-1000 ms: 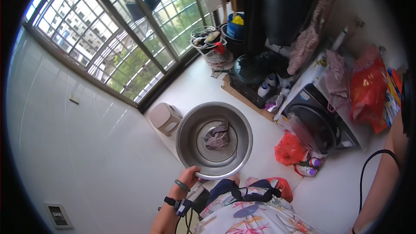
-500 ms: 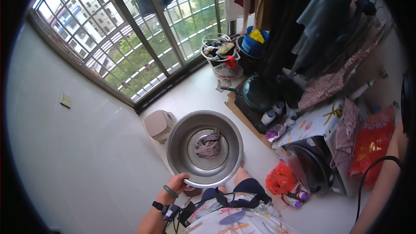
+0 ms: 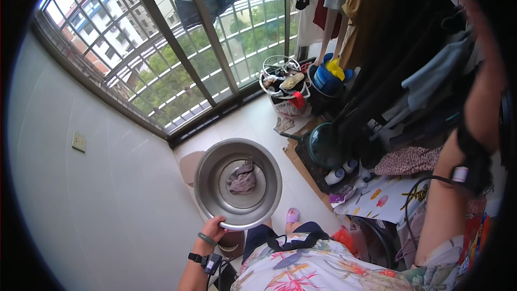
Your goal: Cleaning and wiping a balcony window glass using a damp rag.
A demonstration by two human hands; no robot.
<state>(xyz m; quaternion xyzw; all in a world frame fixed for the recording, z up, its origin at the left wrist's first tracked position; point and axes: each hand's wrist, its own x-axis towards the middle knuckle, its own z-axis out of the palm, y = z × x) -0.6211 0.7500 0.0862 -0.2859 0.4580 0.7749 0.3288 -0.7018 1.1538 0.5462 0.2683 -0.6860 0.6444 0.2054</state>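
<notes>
My left hand (image 3: 214, 228) is closed on the near rim of a wide metal basin (image 3: 207, 183), with a green bangle on its wrist. Inside the basin lies a crumpled, greyish-purple cloth (image 3: 242, 179). My right arm is raised at the right side, a black strap and device on its wrist. The right hand (image 3: 482, 99) is near the hanging clothes at the dark picture rim, its fingers blurred. Above it runs a long, smeared reddish shape that I cannot make out. Closest to that hand hangs a blue-grey garment (image 3: 439, 70).
Dark clothes (image 3: 388, 59) hang at the right. A laundry basket (image 3: 285, 83) and blue bucket (image 3: 328, 78) stand by the barred window (image 3: 161, 54). White bottles (image 3: 335, 176) and a patterned cover (image 3: 382, 199) are on the right. A beige bin (image 3: 189, 167) is beside the basin.
My right arm has swung up from the lower right toward the hanging clothes. The basin, still gripped by my left hand, sits slightly further left in view. The view has shifted.
</notes>
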